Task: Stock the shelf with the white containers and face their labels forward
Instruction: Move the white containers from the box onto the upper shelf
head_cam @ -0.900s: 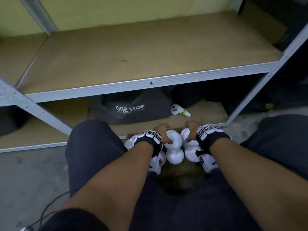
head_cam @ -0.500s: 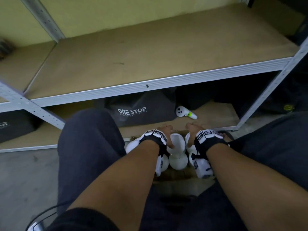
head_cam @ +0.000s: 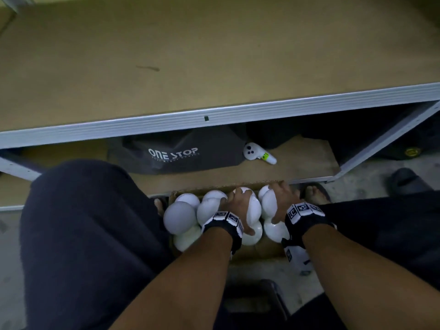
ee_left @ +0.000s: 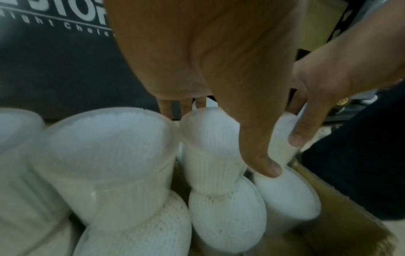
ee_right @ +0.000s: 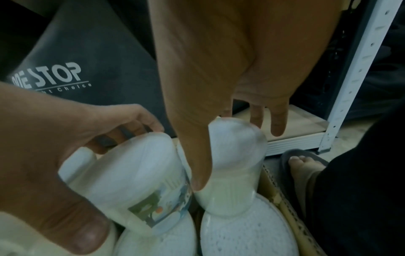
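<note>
Several white containers [head_cam: 181,214] stand packed in a cardboard box [head_cam: 259,248] on the floor between my knees. My left hand [head_cam: 234,202] grips one container [head_cam: 253,208] by its upper part, thumb on the near side and fingers behind. In the right wrist view this container [ee_right: 131,173] is tilted and shows a coloured label [ee_right: 157,206]. My right hand [head_cam: 279,198] grips the neighbouring container [head_cam: 269,206] at the box's right end, its thumb [ee_right: 197,173] down the near side. The brown shelf board [head_cam: 214,55] above holds nothing.
On the bottom shelf, behind the box, lie a dark "ONE STOP" bag [head_cam: 176,153] and a white controller [head_cam: 258,154]. A white perforated upright [head_cam: 381,144] stands at the right. My sandalled foot [head_cam: 314,194] is right of the box, and my knees flank it.
The head view has dropped closer to the box. Both hands have closed further round their containers, and the left-hand one now tilts up from its neighbours.
</note>
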`<action>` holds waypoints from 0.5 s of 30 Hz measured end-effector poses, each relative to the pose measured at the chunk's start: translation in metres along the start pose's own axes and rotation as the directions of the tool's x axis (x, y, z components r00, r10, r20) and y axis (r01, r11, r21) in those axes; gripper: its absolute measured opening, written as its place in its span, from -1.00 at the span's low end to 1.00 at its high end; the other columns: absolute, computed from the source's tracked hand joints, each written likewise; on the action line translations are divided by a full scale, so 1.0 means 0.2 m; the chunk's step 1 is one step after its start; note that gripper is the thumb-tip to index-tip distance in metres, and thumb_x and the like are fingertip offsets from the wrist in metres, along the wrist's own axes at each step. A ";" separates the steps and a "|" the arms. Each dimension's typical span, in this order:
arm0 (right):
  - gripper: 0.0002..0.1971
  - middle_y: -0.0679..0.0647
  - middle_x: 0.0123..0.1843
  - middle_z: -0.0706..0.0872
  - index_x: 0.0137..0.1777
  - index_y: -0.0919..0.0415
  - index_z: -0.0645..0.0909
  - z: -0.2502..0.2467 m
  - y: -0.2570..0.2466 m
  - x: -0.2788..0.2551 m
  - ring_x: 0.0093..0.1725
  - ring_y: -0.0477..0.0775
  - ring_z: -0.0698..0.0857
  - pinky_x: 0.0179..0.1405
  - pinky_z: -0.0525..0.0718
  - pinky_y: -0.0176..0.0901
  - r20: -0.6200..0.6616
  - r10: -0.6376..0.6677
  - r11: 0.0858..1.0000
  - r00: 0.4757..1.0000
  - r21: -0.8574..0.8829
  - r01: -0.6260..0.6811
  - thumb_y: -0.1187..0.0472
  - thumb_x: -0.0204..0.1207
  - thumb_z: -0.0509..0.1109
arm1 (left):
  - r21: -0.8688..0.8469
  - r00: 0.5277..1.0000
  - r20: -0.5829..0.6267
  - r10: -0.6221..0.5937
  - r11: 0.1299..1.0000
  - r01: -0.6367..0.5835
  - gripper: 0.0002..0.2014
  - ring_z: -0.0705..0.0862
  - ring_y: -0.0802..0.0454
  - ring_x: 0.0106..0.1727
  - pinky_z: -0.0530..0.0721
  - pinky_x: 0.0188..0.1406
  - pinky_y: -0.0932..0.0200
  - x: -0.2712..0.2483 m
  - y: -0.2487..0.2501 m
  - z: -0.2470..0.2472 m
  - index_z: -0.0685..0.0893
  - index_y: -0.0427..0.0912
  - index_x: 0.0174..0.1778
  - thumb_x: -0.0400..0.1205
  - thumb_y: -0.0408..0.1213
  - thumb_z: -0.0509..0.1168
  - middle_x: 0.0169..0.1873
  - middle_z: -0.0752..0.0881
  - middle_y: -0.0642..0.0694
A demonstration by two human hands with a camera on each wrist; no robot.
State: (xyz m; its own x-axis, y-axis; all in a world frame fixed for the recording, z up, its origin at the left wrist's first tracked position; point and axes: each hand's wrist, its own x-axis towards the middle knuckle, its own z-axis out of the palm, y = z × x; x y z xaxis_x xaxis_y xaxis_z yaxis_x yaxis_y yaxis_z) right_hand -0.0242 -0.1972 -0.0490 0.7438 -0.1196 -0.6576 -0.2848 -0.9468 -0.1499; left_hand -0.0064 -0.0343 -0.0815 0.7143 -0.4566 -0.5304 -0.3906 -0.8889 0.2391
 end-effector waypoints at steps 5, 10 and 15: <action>-0.06 0.09 0.52 0.17 0.49 0.00 0.20 0.03 -0.04 0.05 0.47 0.39 0.27 0.30 0.53 0.21 0.006 0.035 0.999 0.999 -0.020 -0.035 0.20 0.14 0.65 | 0.041 0.998 -0.069 -0.012 0.999 0.015 -0.05 0.39 -0.21 0.39 0.49 0.31 -0.08 0.02 0.00 0.04 0.17 -0.05 0.53 0.28 -0.11 0.55 0.43 0.31 -0.17; -0.08 0.08 0.48 0.20 0.43 -0.05 0.23 0.01 -0.05 0.02 0.41 0.38 0.32 0.23 0.53 0.19 -0.024 0.053 0.998 0.998 -0.016 -0.053 0.16 0.09 0.66 | -0.065 0.999 -0.038 -0.034 0.997 0.031 -0.01 0.37 -0.20 0.40 0.51 0.31 -0.08 0.02 0.02 -0.01 0.21 -0.04 0.52 0.21 -0.13 0.60 0.42 0.31 -0.14; -0.09 0.09 0.42 0.29 0.42 -0.09 0.28 -0.14 -0.08 -0.09 0.41 0.41 0.35 0.16 0.59 0.20 -0.062 0.056 0.998 0.996 0.001 -0.056 0.16 0.08 0.67 | -0.171 0.996 -0.074 -0.044 0.985 0.031 -0.04 0.40 -0.22 0.38 0.58 0.18 -0.11 -0.05 0.04 -0.19 0.28 -0.05 0.46 0.16 -0.19 0.62 0.36 0.34 -0.13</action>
State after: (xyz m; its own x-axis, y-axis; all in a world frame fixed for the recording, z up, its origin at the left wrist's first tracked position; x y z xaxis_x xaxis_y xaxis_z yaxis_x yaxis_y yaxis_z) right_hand -0.0167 -0.1887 -0.0147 0.7627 -0.1912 -0.6178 -0.3272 -0.9381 -0.1136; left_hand 0.0051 -0.0377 -0.0423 0.7720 -0.4186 -0.4783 -0.2637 -0.8956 0.3583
